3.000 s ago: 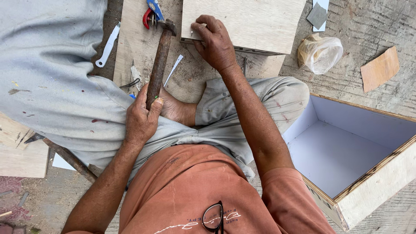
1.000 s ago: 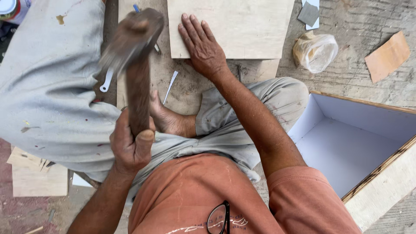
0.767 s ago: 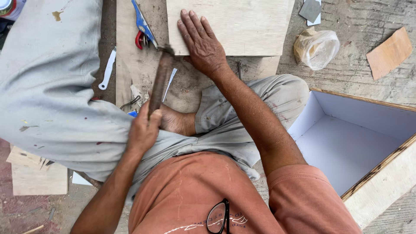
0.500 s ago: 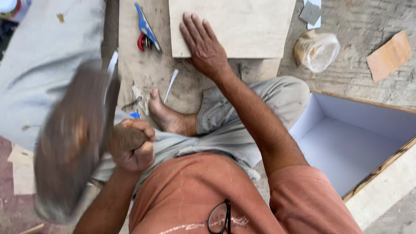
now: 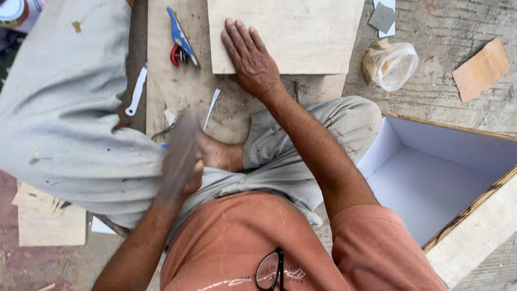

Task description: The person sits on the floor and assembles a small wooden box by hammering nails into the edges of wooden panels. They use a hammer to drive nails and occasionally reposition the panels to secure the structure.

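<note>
My right hand [image 5: 250,59] lies flat, fingers spread, on the lower left corner of a pale plywood board [image 5: 291,32] and presses it onto a larger wooden panel [image 5: 177,89]. My left hand [image 5: 180,180] is closed around the wooden handle of a hammer [image 5: 180,153], which is blurred by motion just above my bare foot [image 5: 215,153]. The hammer's head is smeared and hard to make out. I sit cross-legged on the ground in grey trousers and an orange shirt.
Blue and red pliers [image 5: 180,43] lie on the panel, with a white strip [image 5: 135,91] and another white strip [image 5: 212,105] near. A clear plastic bag [image 5: 390,64] and a brown scrap [image 5: 479,70] lie at right. An open box with white inside [image 5: 431,183] stands at lower right.
The hammer has swung up and down repeatedly; half a second ago it was raised toward my head, now it is coming down by my foot. My right hand stayed on the board.
</note>
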Motion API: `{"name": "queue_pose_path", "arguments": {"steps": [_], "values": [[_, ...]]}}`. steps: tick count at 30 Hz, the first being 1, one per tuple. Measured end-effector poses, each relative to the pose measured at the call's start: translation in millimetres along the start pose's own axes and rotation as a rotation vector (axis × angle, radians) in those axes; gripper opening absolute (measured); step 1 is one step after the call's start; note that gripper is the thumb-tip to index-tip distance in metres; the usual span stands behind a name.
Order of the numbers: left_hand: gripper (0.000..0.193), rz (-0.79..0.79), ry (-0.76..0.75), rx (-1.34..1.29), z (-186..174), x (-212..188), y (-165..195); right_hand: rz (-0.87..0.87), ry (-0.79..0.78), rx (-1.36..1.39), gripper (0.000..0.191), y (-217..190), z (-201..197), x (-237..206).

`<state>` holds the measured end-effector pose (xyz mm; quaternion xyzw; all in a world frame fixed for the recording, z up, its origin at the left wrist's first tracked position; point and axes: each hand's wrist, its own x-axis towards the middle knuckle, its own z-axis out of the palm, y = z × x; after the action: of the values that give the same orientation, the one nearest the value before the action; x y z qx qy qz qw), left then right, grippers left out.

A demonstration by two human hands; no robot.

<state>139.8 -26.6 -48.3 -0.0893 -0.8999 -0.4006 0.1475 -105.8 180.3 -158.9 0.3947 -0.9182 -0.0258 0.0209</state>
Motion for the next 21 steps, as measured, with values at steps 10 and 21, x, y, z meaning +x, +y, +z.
{"name": "queue_pose_path", "arguments": {"steps": [10,21], "values": [[0.039,-0.147,-0.047,-0.303,-31.6,11.6,19.9,0.044,-0.063,0.048,0.119,-2.0,1.3,-1.8],[0.054,-0.388,-0.122,-0.032,7.3,0.4,-19.0,0.023,0.016,0.091,0.117,0.5,-6.7,-1.6]]}}
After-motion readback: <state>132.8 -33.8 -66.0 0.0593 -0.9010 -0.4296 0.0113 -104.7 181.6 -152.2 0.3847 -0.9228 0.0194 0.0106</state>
